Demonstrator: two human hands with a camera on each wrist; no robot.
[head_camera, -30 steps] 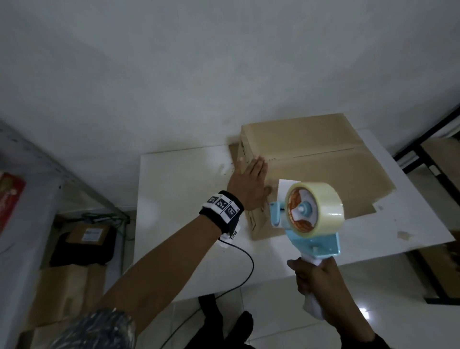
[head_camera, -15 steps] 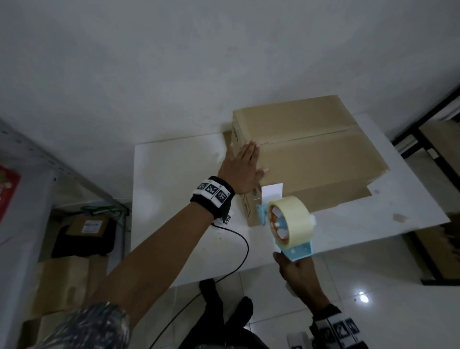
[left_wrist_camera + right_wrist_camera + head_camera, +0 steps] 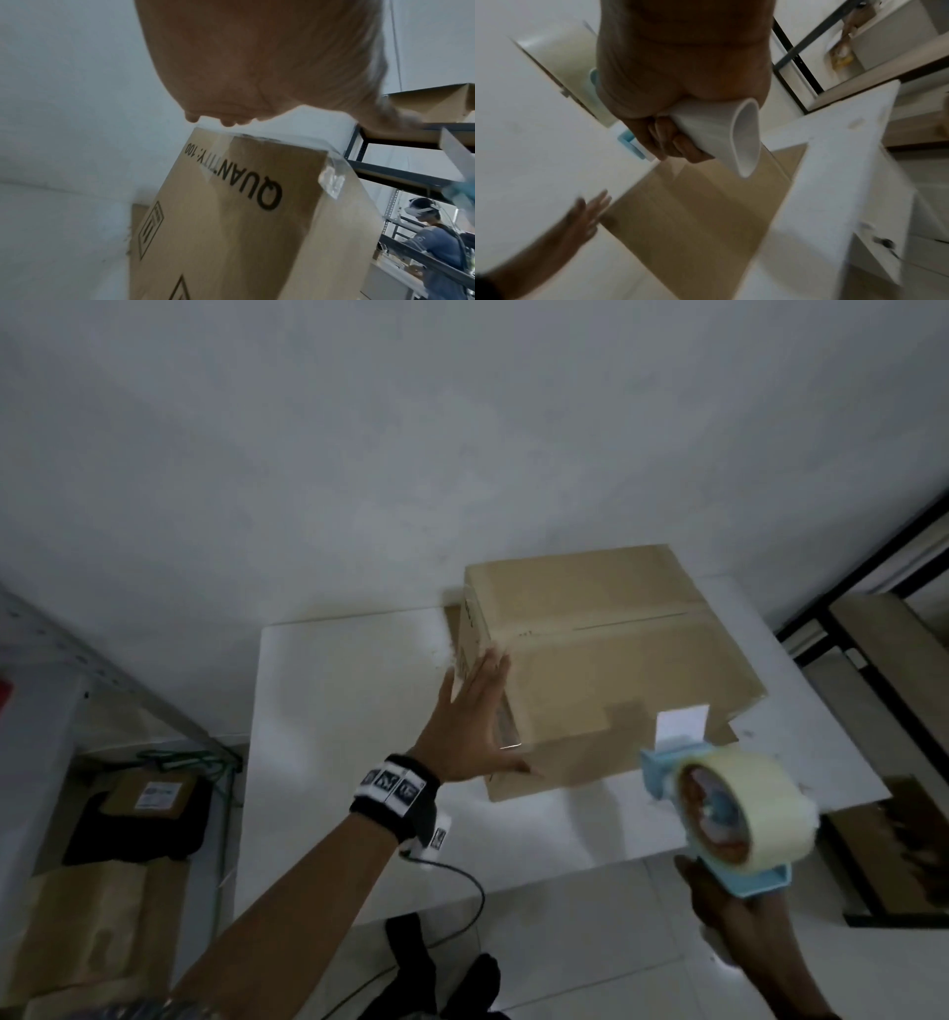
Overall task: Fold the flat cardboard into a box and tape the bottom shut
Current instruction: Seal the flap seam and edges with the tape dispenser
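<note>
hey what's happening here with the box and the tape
A person is taping up a brown cardboard box on a white table. Their left hand lies flat against the box's end, where clear tape wraps a corner. Their right hand grips a blue tape dispenser, held off the box.

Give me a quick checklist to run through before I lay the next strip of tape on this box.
1. Box sits on the white table: ok.
2. Left hand lies flat against the box's end, fingers straight, to brace it: ok.
3. Right hand grips the tape dispenser by its handle: ok.
4. Free tape end sticks out of the dispenser, ready to stick: ok.
5. Dispenser touches the box: not ok, it hangs off the near side.
6. Centre seam taped along its whole length: cannot tell; clear tape shows only at the end corner in the left wrist view.
</note>
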